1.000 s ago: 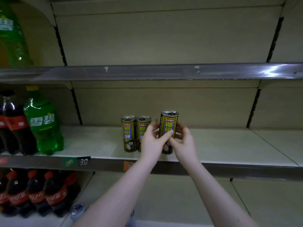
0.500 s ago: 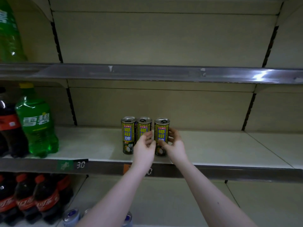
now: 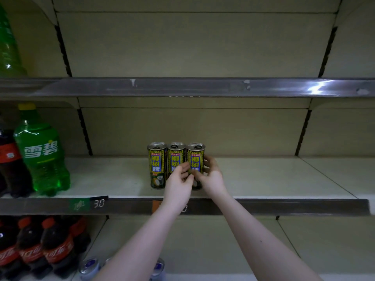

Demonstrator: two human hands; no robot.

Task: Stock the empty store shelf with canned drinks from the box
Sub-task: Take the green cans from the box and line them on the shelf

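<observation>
canned drinks (image 3: 176, 157): three stand touching in a row on the shelf (image 3: 263, 179). right hand (image 3: 211, 177) and left hand (image 3: 178, 185) both grasp the third can (image 3: 195, 159). much shelf room is left to fill.

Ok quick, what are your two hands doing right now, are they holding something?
The left hand pinches the rightmost can.
The right hand is wrapped round that same can.

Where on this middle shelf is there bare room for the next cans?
Widest bare patch: the middle shelf right of the right-hand can. A narrower one lies between the left-hand can and the green bottle. Crowded in front of the row, where the left hand and right hand meet.
</observation>
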